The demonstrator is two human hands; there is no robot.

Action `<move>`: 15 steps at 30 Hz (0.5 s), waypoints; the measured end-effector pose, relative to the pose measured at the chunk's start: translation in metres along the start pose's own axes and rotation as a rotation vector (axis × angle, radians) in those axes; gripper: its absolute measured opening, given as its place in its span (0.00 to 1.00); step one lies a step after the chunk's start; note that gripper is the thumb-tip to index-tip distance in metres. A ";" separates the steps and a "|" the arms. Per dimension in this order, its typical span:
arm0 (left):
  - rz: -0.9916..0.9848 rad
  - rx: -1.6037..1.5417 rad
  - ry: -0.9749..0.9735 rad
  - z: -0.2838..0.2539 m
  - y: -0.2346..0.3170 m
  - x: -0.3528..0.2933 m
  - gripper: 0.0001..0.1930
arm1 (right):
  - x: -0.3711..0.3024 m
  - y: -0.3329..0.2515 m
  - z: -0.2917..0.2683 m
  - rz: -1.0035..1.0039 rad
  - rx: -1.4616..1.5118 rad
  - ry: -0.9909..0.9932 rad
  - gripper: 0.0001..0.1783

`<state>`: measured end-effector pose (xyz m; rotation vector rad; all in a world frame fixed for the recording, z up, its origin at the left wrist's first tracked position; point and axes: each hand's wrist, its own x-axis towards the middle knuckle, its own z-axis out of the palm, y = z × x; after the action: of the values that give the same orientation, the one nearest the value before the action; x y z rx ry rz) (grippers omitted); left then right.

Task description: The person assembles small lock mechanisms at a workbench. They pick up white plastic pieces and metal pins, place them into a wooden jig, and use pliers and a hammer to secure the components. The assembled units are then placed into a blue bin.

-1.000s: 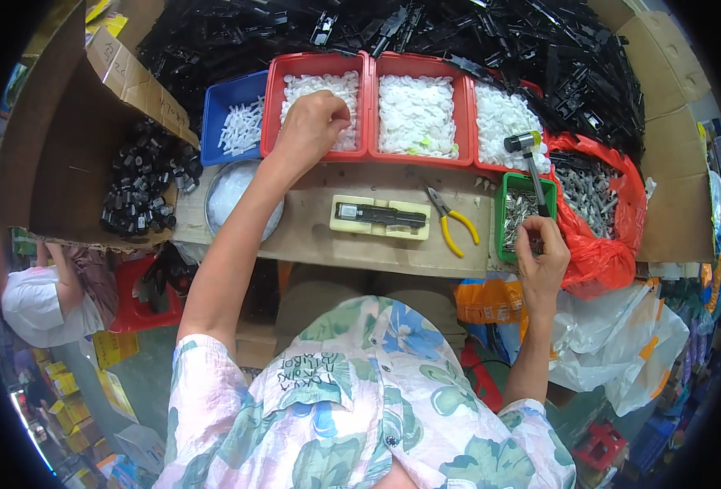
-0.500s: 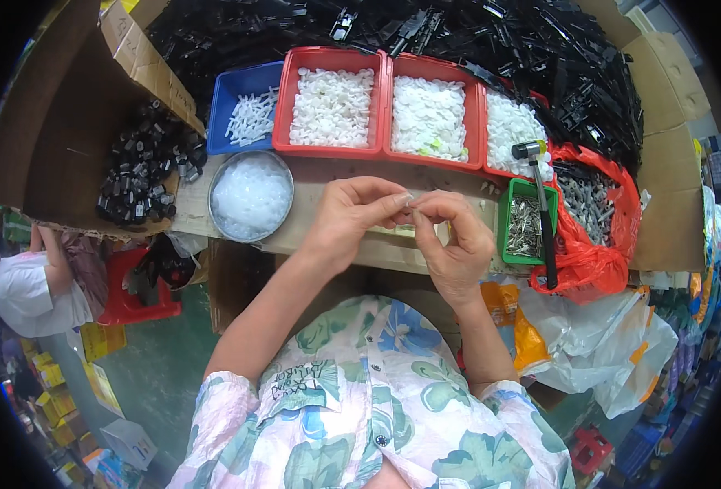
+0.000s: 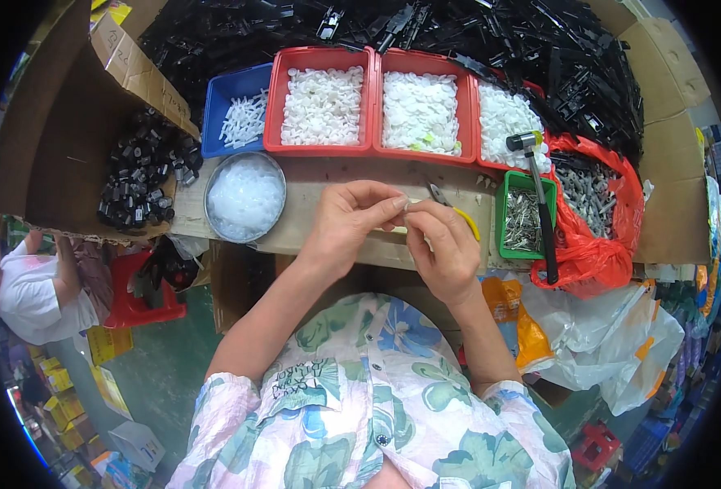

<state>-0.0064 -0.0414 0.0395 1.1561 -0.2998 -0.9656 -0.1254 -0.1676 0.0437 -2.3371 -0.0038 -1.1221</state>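
My left hand (image 3: 342, 224) and my right hand (image 3: 448, 253) meet above the front of the workbench, fingertips almost touching. Each hand is closed in a pinch. Between them is a tiny whitish piece (image 3: 407, 204), mostly hidden by the fingers, so I cannot make out its kind. Pliers (image 3: 437, 194) with a yellow handle lie on the board just behind my right hand, which covers part of them. Left of my hands stands a round metal bowl (image 3: 247, 198) of translucent white, gel-like material.
Behind are a blue bin (image 3: 211, 122) and red bins (image 3: 275, 102) of small white plastic parts. To the right, a hammer (image 3: 543, 213) lies across a green tray (image 3: 503, 218) of metal pins, beside a red bag (image 3: 582, 269). Black parts (image 3: 450, 28) are heaped at the back.
My right hand has turned slightly and moved a little left, and the pliers behind it now show. Both hands stay together at the small piece. The whole view has shifted slightly.
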 end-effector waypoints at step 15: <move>0.211 -0.023 -0.064 -0.002 -0.004 -0.019 0.12 | 0.000 -0.001 0.002 0.520 0.411 -0.083 0.04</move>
<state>-0.0180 -0.0258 0.0399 1.0511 -0.4521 -0.8185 -0.1245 -0.1661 0.0429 -1.8621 0.2971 -0.6869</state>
